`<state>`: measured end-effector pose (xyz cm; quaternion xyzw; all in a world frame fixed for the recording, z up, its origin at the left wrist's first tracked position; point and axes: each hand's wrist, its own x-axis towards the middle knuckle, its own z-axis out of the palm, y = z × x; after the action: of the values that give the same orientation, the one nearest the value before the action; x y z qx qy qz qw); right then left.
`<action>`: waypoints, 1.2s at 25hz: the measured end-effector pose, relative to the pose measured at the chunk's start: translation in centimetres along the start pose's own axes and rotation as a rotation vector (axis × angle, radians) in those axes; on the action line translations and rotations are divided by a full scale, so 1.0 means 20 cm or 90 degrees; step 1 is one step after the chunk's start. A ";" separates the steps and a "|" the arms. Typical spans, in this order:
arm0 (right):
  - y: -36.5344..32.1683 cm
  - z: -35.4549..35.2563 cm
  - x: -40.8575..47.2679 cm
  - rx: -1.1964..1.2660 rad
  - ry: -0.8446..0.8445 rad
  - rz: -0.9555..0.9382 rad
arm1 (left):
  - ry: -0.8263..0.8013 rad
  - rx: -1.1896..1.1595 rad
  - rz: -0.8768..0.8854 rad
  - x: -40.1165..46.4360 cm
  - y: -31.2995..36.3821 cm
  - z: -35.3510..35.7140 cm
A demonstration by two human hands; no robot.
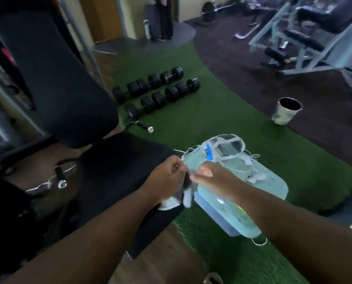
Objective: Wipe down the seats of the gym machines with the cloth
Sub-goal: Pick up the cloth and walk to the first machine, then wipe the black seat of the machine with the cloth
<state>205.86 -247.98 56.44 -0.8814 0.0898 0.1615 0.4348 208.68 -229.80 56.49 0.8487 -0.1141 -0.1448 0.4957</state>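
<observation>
A pale blue-green cloth (240, 193) with frayed white threads is spread in the air in front of me, over the green turf. My left hand (166, 177) grips a bunched grey-white part of it at its left edge. My right hand (209, 177) pinches the cloth just beside the left hand. Both hands hover over the right edge of a black padded machine seat (117, 169). The seat's black backrest (56, 85) rises at the left.
Several black dumbbells (156, 93) lie in two rows on the turf beyond the seat. A shiny metal bin (286, 111) stands at the right. Pale-framed machines (306, 39) fill the far right. A person stands at the back by a door.
</observation>
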 end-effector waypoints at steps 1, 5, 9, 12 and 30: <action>-0.01 0.02 0.08 -0.033 -0.069 -0.027 | 0.021 0.010 -0.023 0.03 -0.02 -0.02; -0.09 0.19 0.38 -0.122 -0.151 -0.134 | 0.067 0.006 -0.077 0.10 -0.11 -0.18; -0.19 0.36 0.69 -0.311 -0.183 -0.226 | 0.068 -0.022 -0.134 0.17 -0.24 -0.45; -0.20 0.44 0.90 -0.240 -0.156 -0.230 | 0.079 0.020 -0.151 0.25 -0.41 -0.71; 0.01 0.52 1.53 -0.521 -0.212 -0.351 | -0.084 0.455 -0.174 0.52 -1.26 -0.57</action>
<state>232.21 -240.42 39.30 -0.9324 -0.2866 0.2013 0.0891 223.69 -211.85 38.47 0.9642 -0.0749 -0.2148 0.1363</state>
